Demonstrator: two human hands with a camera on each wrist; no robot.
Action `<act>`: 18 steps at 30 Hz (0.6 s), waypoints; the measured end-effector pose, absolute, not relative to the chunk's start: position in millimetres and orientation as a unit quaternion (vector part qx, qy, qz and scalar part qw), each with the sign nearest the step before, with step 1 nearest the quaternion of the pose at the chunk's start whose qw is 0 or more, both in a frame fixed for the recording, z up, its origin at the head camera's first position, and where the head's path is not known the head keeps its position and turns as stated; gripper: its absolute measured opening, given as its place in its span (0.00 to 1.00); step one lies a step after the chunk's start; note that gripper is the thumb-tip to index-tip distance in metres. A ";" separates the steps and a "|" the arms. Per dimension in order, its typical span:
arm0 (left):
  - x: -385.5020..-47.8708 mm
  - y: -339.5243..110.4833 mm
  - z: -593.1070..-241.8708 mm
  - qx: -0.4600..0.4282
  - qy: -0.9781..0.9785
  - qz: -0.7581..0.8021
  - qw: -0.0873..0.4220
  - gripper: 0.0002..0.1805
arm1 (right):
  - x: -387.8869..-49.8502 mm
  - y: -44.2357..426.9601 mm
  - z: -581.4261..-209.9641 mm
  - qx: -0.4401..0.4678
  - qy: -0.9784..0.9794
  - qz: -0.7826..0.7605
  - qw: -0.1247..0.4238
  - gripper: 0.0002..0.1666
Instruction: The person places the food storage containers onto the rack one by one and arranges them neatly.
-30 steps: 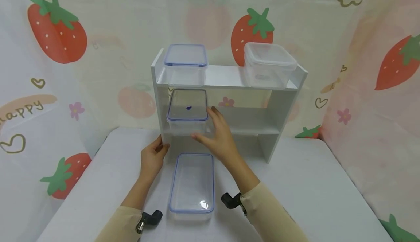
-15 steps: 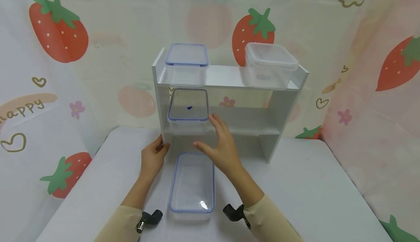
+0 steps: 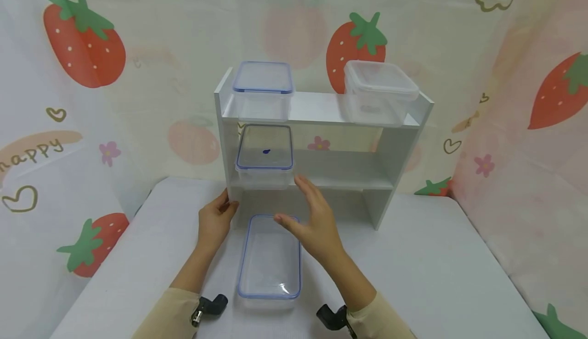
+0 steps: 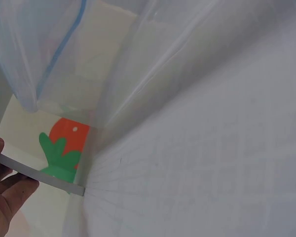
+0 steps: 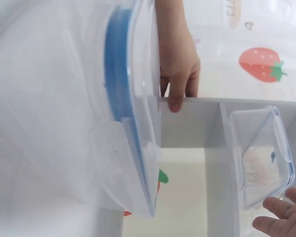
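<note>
My left hand (image 3: 215, 222) pinches the front edge of the white shelf's left side panel (image 4: 44, 177), thumb on one face and fingers on the other. My right hand (image 3: 319, 226) hovers with thumb and fingers spread, holding nothing. It is below and right of a clear lidded food container (image 3: 265, 147), which has a blue-rimmed lid with a blue mark and sits at the left of the middle shelf. Another clear food container (image 3: 269, 262) with a blue rim stands on the table between my forearms; my right thumb overlaps its far edge in the head view.
On the white shelf's top board (image 3: 317, 106) stand a blue-lidded container (image 3: 263, 91) at left and a clear-lidded container (image 3: 381, 94) at right. A white cloth covers the table (image 3: 427, 262). Strawberry-print fabric (image 3: 193, 63) hangs behind and at the sides.
My right hand has drawn back from the middle-shelf container, moving down and slightly right, with fingers still spread. My left hand keeps its grip on the panel. The containers have not moved.
</note>
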State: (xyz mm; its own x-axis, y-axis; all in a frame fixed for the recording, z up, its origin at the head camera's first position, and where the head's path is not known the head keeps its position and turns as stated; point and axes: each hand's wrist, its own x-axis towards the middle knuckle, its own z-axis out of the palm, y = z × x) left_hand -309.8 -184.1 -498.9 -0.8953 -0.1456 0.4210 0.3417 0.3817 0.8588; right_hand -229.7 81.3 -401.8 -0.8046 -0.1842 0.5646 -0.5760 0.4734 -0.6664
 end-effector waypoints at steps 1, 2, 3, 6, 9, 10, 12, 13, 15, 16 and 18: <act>-309.6 -184.2 -499.1 -0.062 -0.802 -0.552 0.222 0.26 | -227.6 81.6 -403.2 0.229 -0.831 0.461 0.211 0.54; -309.2 -184.2 -499.0 -0.062 -0.802 -0.551 0.223 0.26 | -225.5 81.7 -404.6 0.229 -0.831 0.462 0.209 0.54; -308.8 -184.2 -498.7 -0.062 -0.802 -0.551 0.224 0.26 | -223.5 82.0 -406.3 0.231 -0.830 0.462 0.209 0.54; -308.7 -183.8 -497.7 -0.060 -0.803 -0.549 0.225 0.26 | -217.6 82.6 -410.5 0.237 -0.829 0.462 0.207 0.54; -308.9 -183.6 -497.6 -0.059 -0.804 -0.547 0.226 0.26 | -212.0 82.6 -415.9 0.243 -0.829 0.460 0.204 0.53; -309.0 -183.6 -497.8 -0.059 -0.804 -0.547 0.226 0.26 | -210.0 82.6 -417.6 0.246 -0.829 0.460 0.202 0.53; -309.2 -183.6 -498.1 -0.061 -0.804 -0.547 0.227 0.26 | -205.9 82.6 -421.2 0.248 -0.831 0.459 0.194 0.53; -309.0 -183.6 -498.1 -0.062 -0.803 -0.547 0.227 0.26 | -203.9 82.7 -422.9 0.248 -0.832 0.458 0.190 0.53; -308.6 -183.6 -497.9 -0.063 -0.803 -0.548 0.226 0.26 | -199.9 83.1 -426.6 0.250 -0.833 0.459 0.183 0.53; -308.5 -183.7 -497.9 -0.064 -0.803 -0.548 0.225 0.26 | -198.1 83.4 -428.3 0.250 -0.834 0.458 0.180 0.53; -308.6 -184.0 -497.9 -0.066 -0.804 -0.547 0.225 0.26 | -194.9 84.1 -432.4 0.251 -0.834 0.458 0.178 0.53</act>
